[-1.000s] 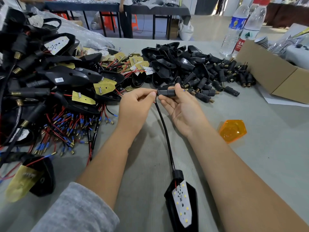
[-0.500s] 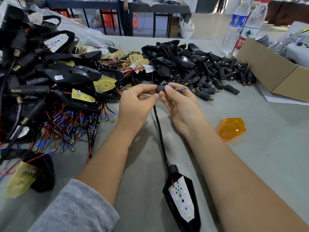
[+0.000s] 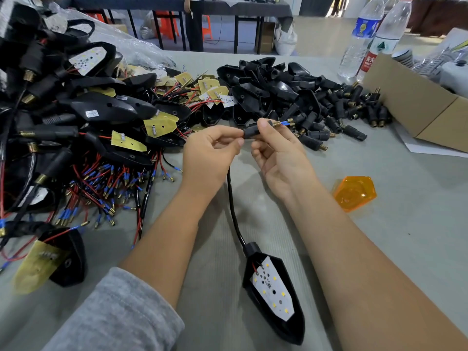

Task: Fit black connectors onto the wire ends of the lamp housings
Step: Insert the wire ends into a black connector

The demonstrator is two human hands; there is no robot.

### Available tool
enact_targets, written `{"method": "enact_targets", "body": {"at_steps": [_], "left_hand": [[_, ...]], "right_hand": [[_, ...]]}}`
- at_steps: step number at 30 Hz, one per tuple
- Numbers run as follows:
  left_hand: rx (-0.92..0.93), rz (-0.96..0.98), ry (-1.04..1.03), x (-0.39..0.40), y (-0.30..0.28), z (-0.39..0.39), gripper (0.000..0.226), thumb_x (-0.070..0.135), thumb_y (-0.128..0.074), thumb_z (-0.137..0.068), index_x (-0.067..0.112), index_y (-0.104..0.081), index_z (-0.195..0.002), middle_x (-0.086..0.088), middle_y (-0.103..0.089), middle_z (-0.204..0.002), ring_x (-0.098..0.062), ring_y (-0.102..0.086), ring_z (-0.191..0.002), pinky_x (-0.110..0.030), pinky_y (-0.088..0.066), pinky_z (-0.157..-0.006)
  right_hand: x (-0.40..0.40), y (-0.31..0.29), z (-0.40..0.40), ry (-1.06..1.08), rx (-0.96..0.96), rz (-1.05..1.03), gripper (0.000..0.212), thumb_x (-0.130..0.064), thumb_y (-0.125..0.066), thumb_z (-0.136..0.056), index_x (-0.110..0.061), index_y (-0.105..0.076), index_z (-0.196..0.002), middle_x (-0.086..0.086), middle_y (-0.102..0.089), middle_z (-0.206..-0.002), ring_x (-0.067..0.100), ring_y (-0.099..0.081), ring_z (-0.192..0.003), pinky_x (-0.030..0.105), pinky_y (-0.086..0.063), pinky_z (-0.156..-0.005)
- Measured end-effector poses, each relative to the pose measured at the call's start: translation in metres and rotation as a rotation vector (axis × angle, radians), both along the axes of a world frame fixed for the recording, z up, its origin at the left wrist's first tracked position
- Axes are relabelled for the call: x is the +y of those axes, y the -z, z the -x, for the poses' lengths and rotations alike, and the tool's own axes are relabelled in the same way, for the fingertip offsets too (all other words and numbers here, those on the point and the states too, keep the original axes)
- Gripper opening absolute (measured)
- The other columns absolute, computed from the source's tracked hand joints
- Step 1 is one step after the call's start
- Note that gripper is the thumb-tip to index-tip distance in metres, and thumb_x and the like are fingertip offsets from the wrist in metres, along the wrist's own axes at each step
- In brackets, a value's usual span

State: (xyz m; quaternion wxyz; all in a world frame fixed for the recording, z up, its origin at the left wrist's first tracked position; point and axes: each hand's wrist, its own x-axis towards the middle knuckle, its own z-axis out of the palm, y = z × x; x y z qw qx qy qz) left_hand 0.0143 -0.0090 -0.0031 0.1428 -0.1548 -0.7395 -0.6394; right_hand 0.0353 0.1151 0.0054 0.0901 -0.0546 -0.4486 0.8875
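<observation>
Left of the grip: a heap of wired lamp housings [image 3: 101, 110], black shells with yellow circuit boards and red wires ending in blue-sleeved pins; one shell carries a small white sticker [image 3: 91, 113] (print too small to read). Centre: the left hand [image 3: 210, 154] pinches the near end of a black connector [image 3: 252, 132] between curled thumb and fingers, while the right hand [image 3: 281, 158] pinches its far end, thumb on top; a brass thread and blue-sleeved wire ends [image 3: 285, 122] stick out just past the right thumb. Below the grip: a black cable [image 3: 231, 203] hangs from the connector down to a lamp housing [image 3: 274, 297] lying on the grey table [image 3: 405, 236], its white LED board facing up. Beyond the grip: a pile of empty housings and loose connectors [image 3: 304, 102]. Right of the grip: an orange lens [image 3: 354, 192] and a cardboard box [image 3: 417, 105]; behind it, two water bottles [image 3: 367, 34], one blue-labelled, one with a red label (characters not legible).
</observation>
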Motion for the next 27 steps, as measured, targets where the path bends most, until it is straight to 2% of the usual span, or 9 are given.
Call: {"method": "enact_targets", "body": {"at_steps": [2,4,7,9,13,15,19,25,27], "left_hand": [[0.001,-0.002,0.001,-0.0002,-0.0002,-0.0010,0.024,0.000,-0.073,-0.082,0.021,-0.060,-0.081,0.003,-0.065,-0.072,-0.007,-0.063,-0.066,-0.024,-0.054,-0.070],[0.002,-0.006,0.024,-0.0001,0.0003,-0.0029,0.031,-0.001,-0.073,-0.081,0.019,-0.050,-0.080,0.001,-0.066,-0.072,-0.008,-0.064,-0.064,-0.023,-0.054,-0.066],[0.005,0.013,0.039,-0.0006,0.0012,-0.0044,0.033,-0.002,-0.073,-0.080,0.018,-0.047,-0.080,0.001,-0.068,-0.073,-0.005,-0.064,-0.063,-0.021,-0.052,-0.066],[0.008,0.022,0.027,-0.0014,0.0007,-0.0038,0.033,-0.002,-0.073,-0.080,0.019,-0.048,-0.079,0.002,-0.067,-0.072,-0.003,-0.063,-0.063,-0.018,-0.051,-0.066],[0.004,0.069,0.005,-0.0026,-0.0001,-0.0031,0.033,0.002,-0.074,-0.080,0.022,-0.049,-0.077,0.002,-0.068,-0.072,-0.002,-0.061,-0.062,-0.018,-0.050,-0.065],[-0.007,0.105,0.005,-0.0030,-0.0001,-0.0029,0.030,0.004,-0.075,-0.080,0.023,-0.051,-0.078,0.003,-0.068,-0.075,-0.006,-0.061,-0.062,-0.024,-0.053,-0.066],[-0.035,0.136,0.018,-0.0040,-0.0003,-0.0029,0.026,0.007,-0.076,-0.080,0.024,-0.055,-0.082,0.004,-0.069,-0.079,-0.014,-0.064,-0.068,-0.032,-0.055,-0.072],[-0.119,0.129,0.062,-0.0026,0.0004,-0.0033,0.028,0.006,-0.078,-0.077,0.024,-0.058,-0.087,0.007,-0.071,-0.079,-0.010,-0.066,-0.072,-0.024,-0.054,-0.073],[-0.142,0.219,0.094,-0.0024,0.0010,-0.0033,0.024,0.012,-0.081,-0.076,0.021,-0.063,-0.090,0.008,-0.070,-0.084,-0.007,-0.064,-0.076,-0.023,-0.052,-0.075]], "right_hand": [[-0.0004,-0.0007,0.0007,-0.011,-0.003,-0.043,0.016,-0.014,-0.064,-0.093,-0.014,-0.060,-0.078,-0.001,-0.063,-0.063,0.007,-0.056,-0.050,0.016,-0.048,-0.053],[-0.0006,-0.0008,0.0017,-0.008,-0.005,-0.116,0.014,-0.018,-0.061,-0.096,-0.010,-0.059,-0.084,0.000,-0.060,-0.062,0.009,-0.054,-0.049,0.017,-0.044,-0.050],[0.0005,0.0004,0.0030,0.008,-0.003,-0.267,0.014,-0.019,-0.057,-0.098,-0.007,-0.061,-0.103,0.000,-0.059,-0.064,0.011,-0.053,-0.051,0.020,-0.042,-0.052],[0.0008,-0.0002,0.0039,0.023,-0.013,-0.305,0.017,-0.020,-0.054,-0.099,-0.008,-0.064,-0.103,0.000,-0.062,-0.067,0.012,-0.054,-0.053,0.020,-0.043,-0.053],[0.0020,-0.0013,0.0049,0.094,-0.073,-0.257,0.033,-0.026,-0.043,-0.104,-0.011,-0.070,-0.094,0.003,-0.066,-0.078,0.010,-0.053,-0.055,0.020,-0.043,-0.053],[0.0036,-0.0002,0.0042,0.143,-0.077,-0.271,0.030,-0.024,-0.045,-0.104,-0.013,-0.072,-0.095,0.004,-0.065,-0.082,0.011,-0.053,-0.059,0.020,-0.044,-0.055],[0.0045,-0.0012,0.0015,0.185,-0.075,-0.234,0.021,-0.019,-0.052,-0.100,-0.014,-0.073,-0.098,-0.003,-0.056,-0.076,0.011,-0.052,-0.063,0.021,-0.045,-0.058],[0.0060,-0.0025,0.0009,0.228,-0.058,-0.119,0.021,-0.016,-0.049,-0.102,-0.011,-0.068,-0.095,0.001,-0.055,-0.075,0.011,-0.050,-0.058,0.020,-0.044,-0.057],[0.0081,-0.0027,0.0011,0.243,-0.063,-0.084,0.021,-0.016,-0.049,-0.102,-0.012,-0.067,-0.094,0.003,-0.056,-0.078,0.011,-0.051,-0.057,0.021,-0.045,-0.058]]}}
